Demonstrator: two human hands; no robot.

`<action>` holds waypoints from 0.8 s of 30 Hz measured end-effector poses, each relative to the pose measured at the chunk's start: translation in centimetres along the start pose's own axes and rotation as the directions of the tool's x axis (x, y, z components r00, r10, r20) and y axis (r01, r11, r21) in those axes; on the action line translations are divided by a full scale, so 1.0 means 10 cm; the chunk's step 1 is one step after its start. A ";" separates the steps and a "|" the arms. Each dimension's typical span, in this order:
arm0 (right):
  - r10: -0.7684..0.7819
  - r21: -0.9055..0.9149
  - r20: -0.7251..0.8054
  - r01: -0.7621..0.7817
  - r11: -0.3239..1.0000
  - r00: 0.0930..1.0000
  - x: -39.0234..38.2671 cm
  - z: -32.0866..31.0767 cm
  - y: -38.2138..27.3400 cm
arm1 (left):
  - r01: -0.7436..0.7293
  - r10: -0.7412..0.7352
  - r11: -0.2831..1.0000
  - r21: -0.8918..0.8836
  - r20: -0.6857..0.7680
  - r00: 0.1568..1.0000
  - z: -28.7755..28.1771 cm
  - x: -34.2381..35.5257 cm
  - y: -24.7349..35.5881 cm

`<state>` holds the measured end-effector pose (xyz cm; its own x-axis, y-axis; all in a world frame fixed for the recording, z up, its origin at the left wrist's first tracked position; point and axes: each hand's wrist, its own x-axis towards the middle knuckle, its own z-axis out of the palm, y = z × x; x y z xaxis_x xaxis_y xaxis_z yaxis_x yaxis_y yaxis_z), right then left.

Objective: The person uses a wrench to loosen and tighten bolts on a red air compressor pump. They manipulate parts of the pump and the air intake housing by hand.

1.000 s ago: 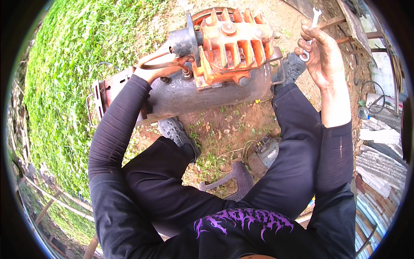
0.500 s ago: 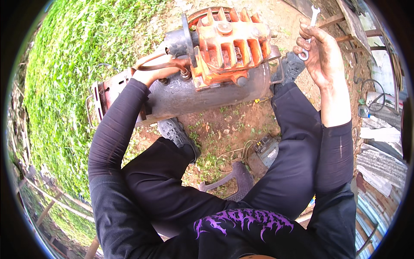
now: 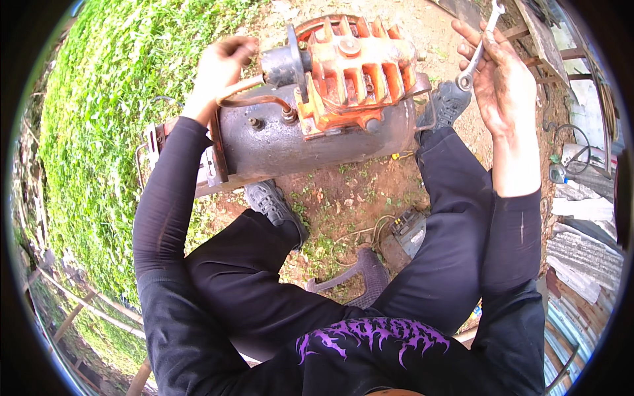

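Note:
A finned orange compressor pump (image 3: 360,76) sits on a dark cylindrical tank (image 3: 284,148) in front of me. A black cylinder (image 3: 279,66) sticks out from the pump's left side, and a copper-coloured pipe (image 3: 257,101) curves below it. My left hand (image 3: 218,72) is raised just left of that cylinder, fingers curled together; whatever they may hold is hidden. At upper right, my right hand (image 3: 502,89) loosely grips a silver combination wrench (image 3: 473,63), its open end pointing up and its ring end low, apart from the pump.
Grass (image 3: 99,152) spreads along the left. Between my legs lie a grey box-like device (image 3: 409,231) with a cable and a dark plastic piece (image 3: 370,277). Corrugated sheets (image 3: 578,254) and a dark hose (image 3: 581,145) are at the right. My shoes are close to the tank.
My left hand has moved up and left, off the pipe and tank top, uncovering the fittings there. The wrench has risen slightly, and my right fingers have loosened around it.

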<state>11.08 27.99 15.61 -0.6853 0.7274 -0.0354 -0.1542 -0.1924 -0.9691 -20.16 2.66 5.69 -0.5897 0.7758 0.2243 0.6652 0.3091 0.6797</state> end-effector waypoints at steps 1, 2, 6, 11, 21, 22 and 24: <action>-0.051 0.008 -0.007 0.051 0.999 0.999 -0.01 0.06 -0.06 | 0.316 -0.328 0.932 -0.179 -0.041 0.944 -0.20 0.13 0.18; -0.094 0.026 -0.003 0.094 0.995 0.996 -0.02 0.20 -0.11 | 0.268 -0.307 0.926 -0.268 -0.115 0.945 -0.42 0.17 0.26; -0.267 0.188 -0.179 0.300 0.935 0.947 -0.30 1.20 -0.50 | -0.021 -0.083 0.902 -0.431 -0.220 0.972 -0.77 0.16 1.38; -0.315 0.379 -0.092 0.326 0.866 0.945 -0.28 1.72 -0.37 | 0.333 -0.084 0.622 -0.709 0.362 0.928 -0.78 0.01 2.22; 0.001 0.298 0.321 -0.102 0.949 0.947 -0.16 1.65 -0.26 | 0.250 -0.179 0.372 -0.894 0.195 0.964 -0.89 0.28 1.40; 0.008 0.228 0.340 -0.091 0.969 0.940 -0.13 1.57 -0.36 | 0.174 0.061 0.303 -0.937 0.201 0.978 -1.08 0.35 0.79; -0.156 0.155 0.316 0.111 0.982 0.936 -0.05 1.27 -0.38 | 0.129 -0.196 0.202 -0.971 0.089 0.977 -1.26 0.37 0.37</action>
<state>2.95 20.03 22.41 -0.8422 0.5026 0.1953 -0.3380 -0.2099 -0.9174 -25.61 -0.28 17.81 -0.6653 0.7462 0.0237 -0.3864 -0.3714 0.8442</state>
